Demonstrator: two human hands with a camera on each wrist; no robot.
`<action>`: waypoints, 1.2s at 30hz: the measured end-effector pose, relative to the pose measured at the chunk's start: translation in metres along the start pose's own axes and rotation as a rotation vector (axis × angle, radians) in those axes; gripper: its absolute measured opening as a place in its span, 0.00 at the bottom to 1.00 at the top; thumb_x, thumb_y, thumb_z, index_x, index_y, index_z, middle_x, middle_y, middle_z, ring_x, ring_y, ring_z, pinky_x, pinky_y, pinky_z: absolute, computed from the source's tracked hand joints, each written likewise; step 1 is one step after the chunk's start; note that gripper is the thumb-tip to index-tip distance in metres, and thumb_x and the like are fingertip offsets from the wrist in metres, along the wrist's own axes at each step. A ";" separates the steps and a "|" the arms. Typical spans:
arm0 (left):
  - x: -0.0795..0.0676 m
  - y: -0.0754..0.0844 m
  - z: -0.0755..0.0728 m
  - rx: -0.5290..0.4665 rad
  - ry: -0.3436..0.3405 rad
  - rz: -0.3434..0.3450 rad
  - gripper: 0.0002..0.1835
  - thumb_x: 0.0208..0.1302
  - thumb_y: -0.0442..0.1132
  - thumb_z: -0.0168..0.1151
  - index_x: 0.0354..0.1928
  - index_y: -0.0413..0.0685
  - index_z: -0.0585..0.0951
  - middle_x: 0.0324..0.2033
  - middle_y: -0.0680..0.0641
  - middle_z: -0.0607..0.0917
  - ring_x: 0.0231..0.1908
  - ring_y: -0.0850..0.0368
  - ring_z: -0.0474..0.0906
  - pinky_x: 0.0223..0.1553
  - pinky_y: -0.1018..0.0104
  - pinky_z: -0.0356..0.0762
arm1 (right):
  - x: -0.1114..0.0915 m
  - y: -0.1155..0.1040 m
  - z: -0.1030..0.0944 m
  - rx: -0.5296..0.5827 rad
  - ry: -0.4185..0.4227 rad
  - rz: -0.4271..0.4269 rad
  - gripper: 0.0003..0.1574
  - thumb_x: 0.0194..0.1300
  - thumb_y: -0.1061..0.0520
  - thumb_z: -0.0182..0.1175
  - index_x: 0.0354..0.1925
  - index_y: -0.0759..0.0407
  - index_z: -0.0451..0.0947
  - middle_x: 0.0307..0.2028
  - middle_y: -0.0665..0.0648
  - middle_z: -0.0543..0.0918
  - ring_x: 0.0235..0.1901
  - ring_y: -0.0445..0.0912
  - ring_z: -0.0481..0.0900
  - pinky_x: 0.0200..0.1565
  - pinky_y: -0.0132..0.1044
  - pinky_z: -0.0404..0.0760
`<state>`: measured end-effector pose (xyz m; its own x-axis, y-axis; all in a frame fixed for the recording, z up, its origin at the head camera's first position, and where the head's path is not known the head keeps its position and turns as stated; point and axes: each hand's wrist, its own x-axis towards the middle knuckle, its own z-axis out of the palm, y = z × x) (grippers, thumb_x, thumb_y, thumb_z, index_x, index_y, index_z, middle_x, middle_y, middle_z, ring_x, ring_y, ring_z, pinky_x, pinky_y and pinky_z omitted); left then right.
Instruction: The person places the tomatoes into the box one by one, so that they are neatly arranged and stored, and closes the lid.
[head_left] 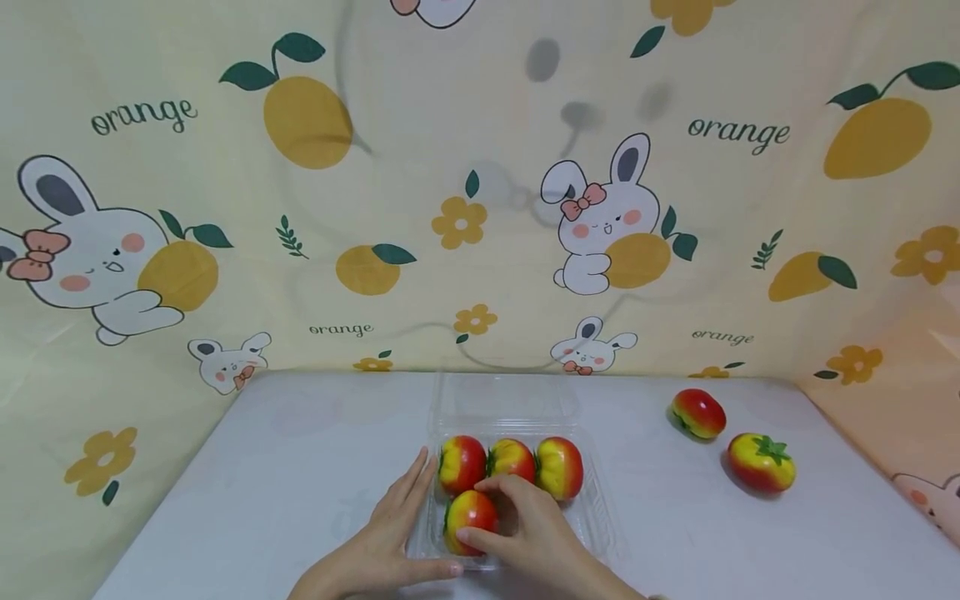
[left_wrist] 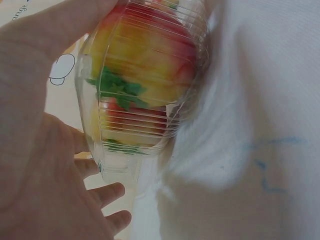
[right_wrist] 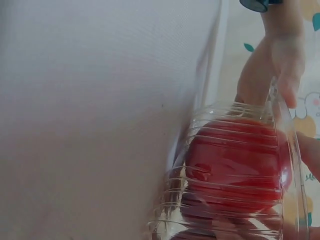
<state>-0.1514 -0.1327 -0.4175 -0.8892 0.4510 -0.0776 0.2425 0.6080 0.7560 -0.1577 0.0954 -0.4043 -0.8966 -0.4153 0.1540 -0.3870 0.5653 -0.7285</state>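
Observation:
My right hand [head_left: 543, 533] holds a red-and-yellow tomato [head_left: 467, 518] between thumb and fingers, low in the front left of a clear plastic clamshell box [head_left: 596, 508]. Three more tomatoes, among them one at the back right [head_left: 559, 468], stand in a row along the back of the box. My left hand [head_left: 375, 546] lies along the box's left side, fingers stretched out and thumb at the front edge. Through the ribbed wall in the left wrist view, a green leafy top [left_wrist: 120, 89] shows on a tomato. Red fruit [right_wrist: 237, 167] shows through the box in the right wrist view.
The box's clear lid [head_left: 506, 402] stands raised behind it, toward the back wall. Two loose tomatoes, one farther back [head_left: 698, 413] and one nearer [head_left: 761, 463], lie on the right of the white table [head_left: 300, 467]. A cloth printed with rabbits and oranges [head_left: 405, 200] hangs behind.

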 end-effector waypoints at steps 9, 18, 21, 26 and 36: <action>-0.001 0.000 0.000 -0.004 -0.006 -0.010 0.60 0.50 0.66 0.65 0.76 0.57 0.41 0.76 0.49 0.37 0.72 0.36 0.44 0.57 0.22 0.54 | -0.002 0.001 -0.006 0.095 -0.006 0.003 0.33 0.56 0.37 0.67 0.52 0.55 0.76 0.46 0.47 0.82 0.38 0.36 0.78 0.43 0.30 0.82; 0.000 0.001 -0.001 0.007 -0.013 -0.038 0.60 0.49 0.68 0.64 0.76 0.60 0.40 0.76 0.49 0.37 0.72 0.35 0.44 0.57 0.22 0.55 | -0.005 0.007 -0.012 0.134 0.007 -0.051 0.28 0.58 0.42 0.67 0.51 0.56 0.76 0.46 0.49 0.82 0.40 0.42 0.80 0.42 0.32 0.83; 0.000 0.001 -0.001 0.007 -0.015 -0.046 0.60 0.49 0.68 0.64 0.76 0.60 0.40 0.76 0.49 0.37 0.72 0.35 0.45 0.56 0.22 0.56 | -0.005 0.009 -0.015 0.141 0.021 -0.071 0.28 0.58 0.43 0.68 0.51 0.56 0.77 0.45 0.52 0.83 0.39 0.44 0.79 0.41 0.32 0.83; 0.001 0.001 -0.001 0.002 -0.018 -0.059 0.61 0.48 0.68 0.64 0.76 0.61 0.40 0.76 0.49 0.38 0.72 0.35 0.45 0.55 0.22 0.59 | -0.007 0.012 -0.022 0.141 0.028 -0.070 0.28 0.57 0.44 0.69 0.51 0.56 0.78 0.45 0.54 0.83 0.39 0.45 0.78 0.40 0.32 0.83; 0.003 0.002 0.000 -0.002 -0.016 -0.058 0.61 0.48 0.67 0.65 0.76 0.60 0.40 0.76 0.48 0.38 0.71 0.36 0.46 0.55 0.24 0.61 | -0.012 0.017 -0.038 0.115 0.105 0.017 0.23 0.56 0.45 0.69 0.48 0.49 0.78 0.43 0.47 0.82 0.38 0.49 0.78 0.41 0.32 0.82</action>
<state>-0.1535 -0.1305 -0.4166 -0.8955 0.4250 -0.1318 0.1894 0.6321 0.7513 -0.1612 0.1371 -0.3932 -0.9226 -0.3263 0.2057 -0.3500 0.4839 -0.8021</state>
